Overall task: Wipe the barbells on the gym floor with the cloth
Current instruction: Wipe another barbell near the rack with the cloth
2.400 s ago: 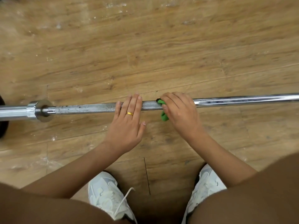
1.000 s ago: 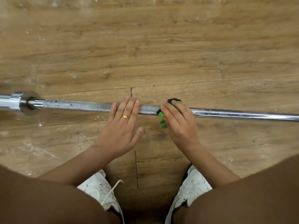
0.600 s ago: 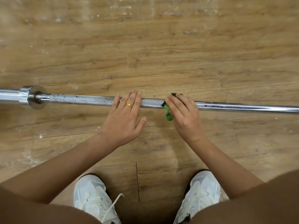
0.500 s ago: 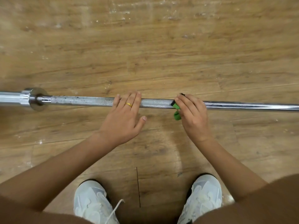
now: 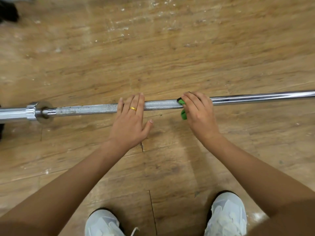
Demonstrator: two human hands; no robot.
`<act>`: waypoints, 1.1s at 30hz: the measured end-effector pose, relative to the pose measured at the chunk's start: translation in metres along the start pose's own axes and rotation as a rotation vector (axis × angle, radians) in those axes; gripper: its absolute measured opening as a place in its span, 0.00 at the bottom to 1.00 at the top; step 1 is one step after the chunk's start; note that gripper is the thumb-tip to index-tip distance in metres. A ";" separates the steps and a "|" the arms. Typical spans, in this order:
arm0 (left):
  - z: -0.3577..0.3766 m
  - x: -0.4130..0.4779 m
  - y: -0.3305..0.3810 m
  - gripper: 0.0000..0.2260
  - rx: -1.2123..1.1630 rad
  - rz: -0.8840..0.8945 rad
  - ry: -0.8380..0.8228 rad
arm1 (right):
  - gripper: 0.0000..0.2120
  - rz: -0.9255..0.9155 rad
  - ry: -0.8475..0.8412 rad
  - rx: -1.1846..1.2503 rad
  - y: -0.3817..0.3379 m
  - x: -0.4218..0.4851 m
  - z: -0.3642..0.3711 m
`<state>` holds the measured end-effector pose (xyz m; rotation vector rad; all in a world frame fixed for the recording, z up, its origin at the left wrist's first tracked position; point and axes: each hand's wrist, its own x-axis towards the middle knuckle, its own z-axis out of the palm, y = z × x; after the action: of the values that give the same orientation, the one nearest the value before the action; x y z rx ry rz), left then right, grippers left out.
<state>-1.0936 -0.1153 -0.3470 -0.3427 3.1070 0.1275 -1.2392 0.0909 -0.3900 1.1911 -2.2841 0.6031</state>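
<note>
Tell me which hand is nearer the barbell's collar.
Left. The left hand rests flat on the shaft, right of the collar; the right hand grips the green cloth on the shaft farther right, beyond the left hand.

Gym: barbell [image 5: 95,109], wooden floor [image 5: 170,48].

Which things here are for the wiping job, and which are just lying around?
For the job: barbell, green cloth, right hand holding it on the bar, left hand resting on the bar.
Just there: white shoes, dark thing at top left, wooden floor.
</note>
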 end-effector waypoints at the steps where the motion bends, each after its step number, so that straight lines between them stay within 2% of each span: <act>1: 0.001 0.003 -0.001 0.37 0.002 -0.003 0.004 | 0.12 0.008 0.010 0.008 -0.008 0.004 0.005; 4: 0.002 0.008 -0.002 0.38 -0.004 -0.001 0.002 | 0.11 -0.061 0.001 0.063 -0.015 0.013 0.015; 8: 0.001 0.014 -0.009 0.38 0.030 0.046 -0.025 | 0.16 -0.201 -0.101 0.039 0.013 0.027 0.004; 14: -0.007 0.024 -0.019 0.40 0.065 0.062 -0.080 | 0.13 -0.057 -0.078 0.101 -0.006 0.035 0.015; 18: -0.012 0.022 -0.004 0.42 0.040 0.037 -0.144 | 0.13 -0.085 -0.074 0.092 -0.001 0.036 0.017; 22: -0.011 0.013 -0.006 0.41 0.104 0.084 -0.155 | 0.14 -0.084 -0.096 0.103 0.002 0.038 0.018; 29: -0.010 0.013 0.007 0.41 0.038 0.034 -0.176 | 0.16 -0.065 -0.126 0.117 0.001 0.033 0.013; 33: -0.003 0.008 0.000 0.39 0.036 0.080 -0.172 | 0.16 -0.035 -0.113 0.115 -0.003 0.030 0.016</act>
<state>-1.1013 -0.1171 -0.3437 -0.1946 2.9490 0.0969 -1.2555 0.0611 -0.3839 1.3478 -2.3435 0.6787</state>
